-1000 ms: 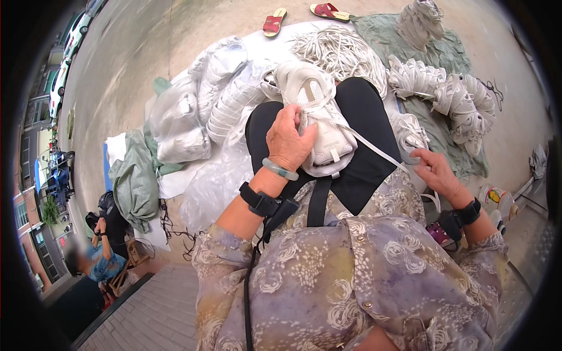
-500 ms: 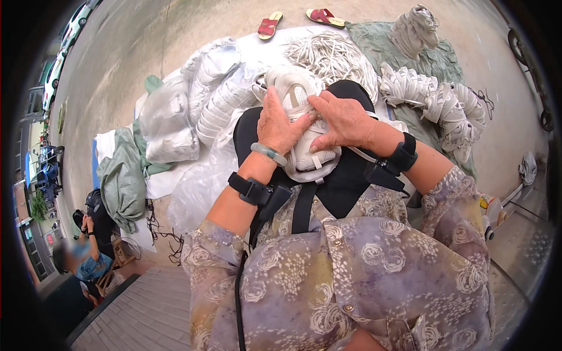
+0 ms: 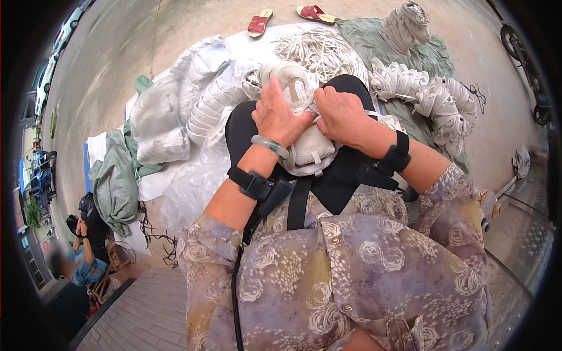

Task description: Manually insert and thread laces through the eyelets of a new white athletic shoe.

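A white shoe upper [image 3: 311, 146] with mesh panels rests across my lap, on black trousers or an apron. My left hand [image 3: 277, 119] grips its left side, the thumb laid across the lacing area. My right hand [image 3: 341, 116] is closed at the middle of the upper, thumb and forefinger pinching what looks like a white shoelace; its fingertips almost meet my left thumb. A white strand shows beyond the right hand. The part of the upper beneath both hands is hidden.
Loose white laces [image 3: 322, 54] lie heaped beyond my knees. Bundled shoe uppers [image 3: 448, 111] sit on green sheeting at right; plastic-wrapped stacks [image 3: 158, 126] stand at left. Red slippers [image 3: 260, 23] lie at the far edge. Another person [image 3: 88, 257] sits at lower left.
My right hand has gone from spread fingers on the upper to a closed pinch at its middle. My left hand stays on the upper's left side. The view has shifted slightly.
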Demonstrator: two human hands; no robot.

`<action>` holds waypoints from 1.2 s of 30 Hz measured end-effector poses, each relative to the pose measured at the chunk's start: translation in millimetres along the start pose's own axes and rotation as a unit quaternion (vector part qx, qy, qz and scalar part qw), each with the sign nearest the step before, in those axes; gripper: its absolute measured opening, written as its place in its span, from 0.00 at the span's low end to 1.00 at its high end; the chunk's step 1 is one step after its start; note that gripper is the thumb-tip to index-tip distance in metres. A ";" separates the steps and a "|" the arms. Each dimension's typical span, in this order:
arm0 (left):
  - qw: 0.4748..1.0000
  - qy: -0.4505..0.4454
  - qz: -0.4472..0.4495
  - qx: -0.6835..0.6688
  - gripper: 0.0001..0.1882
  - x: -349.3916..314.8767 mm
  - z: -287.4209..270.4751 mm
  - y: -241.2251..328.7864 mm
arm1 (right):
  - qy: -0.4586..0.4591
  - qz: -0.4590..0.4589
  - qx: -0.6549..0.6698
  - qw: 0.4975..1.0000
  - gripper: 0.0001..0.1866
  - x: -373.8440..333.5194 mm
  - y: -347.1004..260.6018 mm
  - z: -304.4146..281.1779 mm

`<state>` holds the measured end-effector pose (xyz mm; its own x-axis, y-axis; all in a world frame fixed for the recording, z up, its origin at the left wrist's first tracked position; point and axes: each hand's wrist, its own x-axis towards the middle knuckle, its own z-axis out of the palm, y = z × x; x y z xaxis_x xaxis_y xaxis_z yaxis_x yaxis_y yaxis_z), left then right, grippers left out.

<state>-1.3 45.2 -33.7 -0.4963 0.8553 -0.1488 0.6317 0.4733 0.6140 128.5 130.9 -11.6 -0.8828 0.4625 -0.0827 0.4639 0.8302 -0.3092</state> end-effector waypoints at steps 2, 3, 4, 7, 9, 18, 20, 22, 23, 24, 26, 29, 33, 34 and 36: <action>0.999 0.041 -0.011 0.028 0.52 -1.6 4.2 5.2 | -0.006 0.010 -0.004 1.000 0.14 -1.2 -0.9 -1.0; 0.999 0.041 -0.011 0.025 0.52 -1.6 5.1 7.1 | -0.010 0.022 -0.008 1.000 0.14 -1.7 -0.7 -1.7; 0.999 0.047 -0.009 0.026 0.52 -1.5 5.7 8.7 | -0.011 0.022 -0.010 1.000 0.14 -2.4 0.9 -0.2; 0.998 0.060 0.005 0.029 0.51 -2.5 6.9 9.6 | -0.010 0.002 -0.001 1.000 0.14 -3.9 6.8 2.5; 0.997 0.068 0.018 0.034 0.50 -2.5 5.1 8.3 | -0.011 -0.010 0.010 1.000 0.13 -2.2 6.2 0.9; 0.988 0.097 0.093 0.078 0.45 -3.1 5.7 6.6 | -0.029 -0.092 0.022 0.995 0.10 4.3 12.1 -10.9; 0.985 0.095 0.102 0.101 0.44 -4.6 5.3 7.9 | -0.058 -0.091 0.017 0.994 0.09 6.2 13.8 -13.5; 0.984 0.097 0.109 0.100 0.43 -6.6 5.5 6.5 | -0.086 -0.088 0.013 0.992 0.08 9.1 16.0 -13.5; 0.983 0.100 0.119 0.102 0.43 -6.6 5.6 6.0 | -0.077 -0.097 0.023 0.992 0.08 10.8 19.2 -10.1; 0.982 0.100 0.122 0.100 0.43 -6.2 6.3 5.7 | -0.067 -0.106 0.034 0.992 0.07 12.5 23.5 -6.8; 0.980 0.095 0.132 0.112 0.43 -4.6 8.5 4.0 | -0.075 -0.135 0.066 0.986 0.07 19.5 35.2 -3.6; 0.979 0.088 0.139 0.120 0.42 -1.8 13.9 -0.4 | -0.085 -0.161 0.120 0.976 0.06 26.4 46.8 3.0; 0.985 0.058 0.116 0.117 0.44 -1.7 12.1 -7.9 | -0.144 -0.124 0.231 0.954 0.06 27.7 47.5 9.9; 0.978 0.083 0.128 0.141 0.41 -4.1 12.0 -8.0 | -0.158 -0.107 0.231 0.954 0.07 27.7 46.8 10.2; 0.968 0.108 0.143 0.173 0.38 -7.0 4.8 2.3 | -0.160 -0.101 0.242 0.952 0.07 28.6 48.6 7.2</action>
<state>6.4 41.2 -35.0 -0.3599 0.9161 0.1770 0.9054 0.2971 0.3034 125.3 182.3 -35.8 -0.9637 0.1256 -0.2356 0.2619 0.6151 -0.7436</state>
